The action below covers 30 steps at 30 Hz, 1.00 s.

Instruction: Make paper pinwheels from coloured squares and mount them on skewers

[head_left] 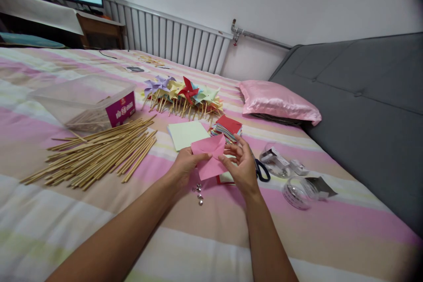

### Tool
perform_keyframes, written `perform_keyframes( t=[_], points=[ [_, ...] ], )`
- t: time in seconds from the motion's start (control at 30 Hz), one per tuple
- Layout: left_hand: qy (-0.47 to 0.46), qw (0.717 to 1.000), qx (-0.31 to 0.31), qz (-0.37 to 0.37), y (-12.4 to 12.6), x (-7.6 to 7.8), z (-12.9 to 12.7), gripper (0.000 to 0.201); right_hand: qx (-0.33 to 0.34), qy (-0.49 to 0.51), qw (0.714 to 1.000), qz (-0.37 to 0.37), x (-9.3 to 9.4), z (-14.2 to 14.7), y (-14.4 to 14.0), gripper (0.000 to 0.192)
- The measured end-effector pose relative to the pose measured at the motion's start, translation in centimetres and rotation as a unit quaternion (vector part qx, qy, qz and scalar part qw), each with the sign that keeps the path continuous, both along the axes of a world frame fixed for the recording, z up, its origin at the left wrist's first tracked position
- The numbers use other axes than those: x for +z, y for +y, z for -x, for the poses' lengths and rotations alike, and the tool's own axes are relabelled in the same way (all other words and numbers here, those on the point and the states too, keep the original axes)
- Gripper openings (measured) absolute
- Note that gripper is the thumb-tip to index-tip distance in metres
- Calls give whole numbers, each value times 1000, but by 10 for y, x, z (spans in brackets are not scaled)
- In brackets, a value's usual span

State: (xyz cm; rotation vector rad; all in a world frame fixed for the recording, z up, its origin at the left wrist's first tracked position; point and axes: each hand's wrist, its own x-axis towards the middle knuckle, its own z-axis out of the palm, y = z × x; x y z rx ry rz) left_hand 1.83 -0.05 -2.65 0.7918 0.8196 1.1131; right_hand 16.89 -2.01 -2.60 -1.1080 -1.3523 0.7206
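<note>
A pink paper square (211, 168) with slits toward its middle is held up between my two hands. My left hand (185, 164) pinches its left side, thumb on top near the centre. From the right, my right hand (240, 165) presses thumb and fingers at the centre, its other fingers partly raised. Just below the paper lie several small shiny metal studs (199, 196). Beyond it sit a pale green paper stack (187, 135) and a pile of cut coloured squares with red on top (228, 124). Dark-handled scissors (262, 171) lie right of my right hand, partly hidden.
Many thin wooden sticks (102, 156) lie at left before a clear plastic box (82, 97). Finished paper pinwheels (185, 92) lie behind the paper stacks. Clear round containers (299, 193) are at right. A pink pillow (279, 101) rests by the grey headboard (357, 97).
</note>
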Motion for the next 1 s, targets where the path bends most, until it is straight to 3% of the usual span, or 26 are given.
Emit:
perform_keyframes(
  t=[0.07,0.17,0.27,0.37,0.47,0.8,1.0],
  points=[
    [7,1000,29,0,3,1,3,33,-45,-39,997,-39,4,-1,-2,66],
    [8,996,84,15,8,2,8,32,-89,-88,988,-94,10,-2,-7,35],
    [-8,993,112,34,12,1,10,28,-34,-135,987,-82,12,0,-12,11],
    [-30,993,102,44,16,-1,11,21,80,-150,985,-20,8,4,-13,18],
    [-45,994,83,52,16,-1,11,19,137,-146,979,24,4,8,-13,30],
    [-52,996,60,46,8,5,6,23,107,-64,992,36,0,7,-8,18],
    [-13,997,75,-23,5,2,4,27,97,-5,994,45,1,10,-6,18]
  ],
)
